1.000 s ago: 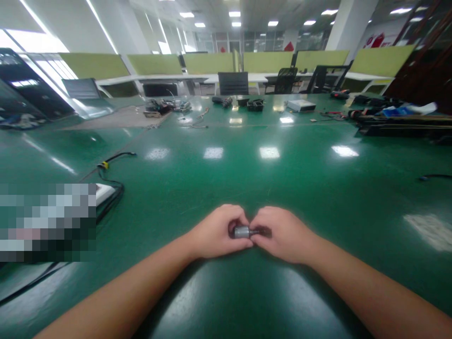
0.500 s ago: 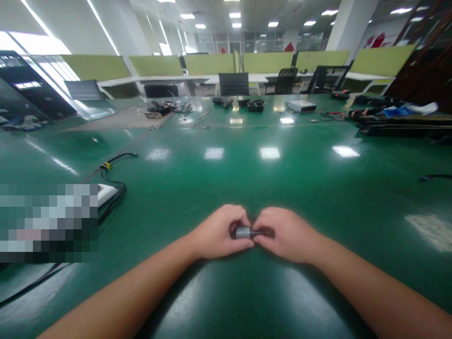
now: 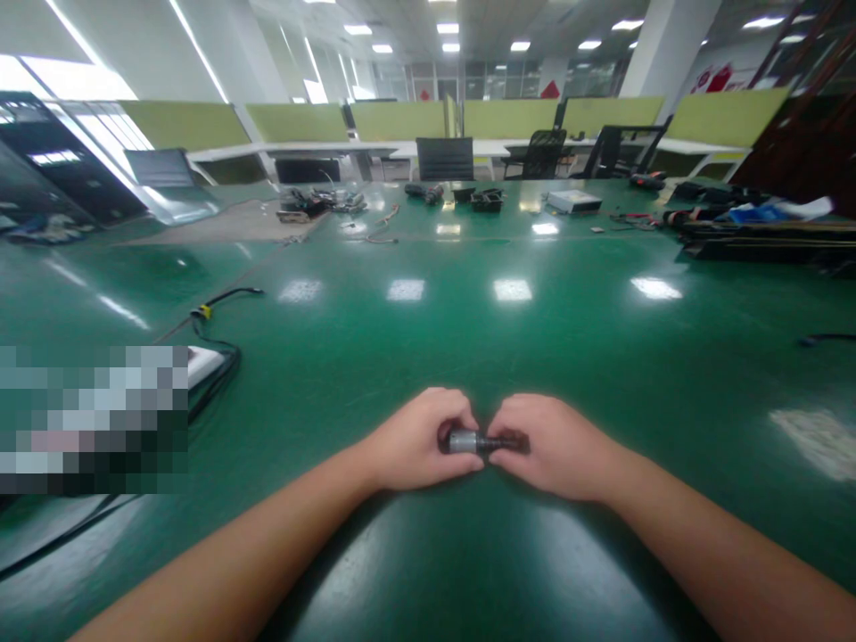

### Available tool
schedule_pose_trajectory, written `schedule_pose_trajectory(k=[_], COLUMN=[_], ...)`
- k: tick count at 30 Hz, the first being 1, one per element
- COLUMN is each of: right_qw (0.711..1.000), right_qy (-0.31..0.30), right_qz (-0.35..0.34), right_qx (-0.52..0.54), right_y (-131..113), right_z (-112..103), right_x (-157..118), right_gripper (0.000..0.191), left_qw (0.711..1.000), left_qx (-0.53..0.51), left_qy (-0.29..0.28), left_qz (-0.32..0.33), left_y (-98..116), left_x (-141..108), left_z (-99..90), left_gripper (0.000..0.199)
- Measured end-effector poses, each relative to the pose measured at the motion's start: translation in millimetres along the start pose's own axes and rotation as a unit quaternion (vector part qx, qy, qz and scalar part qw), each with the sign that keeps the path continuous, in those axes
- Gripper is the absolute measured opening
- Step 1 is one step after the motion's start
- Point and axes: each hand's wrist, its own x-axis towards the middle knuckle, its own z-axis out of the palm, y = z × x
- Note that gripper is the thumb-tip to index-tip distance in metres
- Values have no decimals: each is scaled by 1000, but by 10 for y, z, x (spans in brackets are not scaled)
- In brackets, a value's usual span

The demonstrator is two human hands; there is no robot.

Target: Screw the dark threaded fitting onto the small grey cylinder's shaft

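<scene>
Between my two hands, just above or on the green tabletop, lies a small silver-grey cylinder (image 3: 463,441) with a narrower dark stem (image 3: 503,441) at its right end. What exact kind of part it is, I cannot make out. My left hand (image 3: 424,441) is curled round the silver cylinder, thumb on the near side and fingers on the far side. Curled fingers of my right hand (image 3: 555,446) close about the dark stem from the right. A narrow gap separates the fingertips of the two hands, and the stem shows in it.
A glossy green table (image 3: 428,348) spreads out ahead. To the left are a blurred-out object (image 3: 94,419) and black cables (image 3: 218,379). Toward the far edge sit electronic parts (image 3: 314,203), a flat silver box (image 3: 573,201) and a dark pile (image 3: 755,232) at right.
My right hand has shifted slightly right, away from my left hand. The gap between the fingertips is wider and more of the dark stem shows. The left hand has hardly moved.
</scene>
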Motion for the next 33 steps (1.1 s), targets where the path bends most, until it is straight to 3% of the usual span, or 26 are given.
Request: schedule_pose_trajectory(k=[33], right_qw=[997], right_qy=[-52], right_qz=[43], right_qx=[-23], right_y=[73], right_z=[-214], right_x=[-85], right_gripper=[2], left_qw=[1000], left_qx=[6], left_qy=[-6], left_qz=[-13], left_y=[8], left_x=[-12], left_z=[-20], left_gripper=[27])
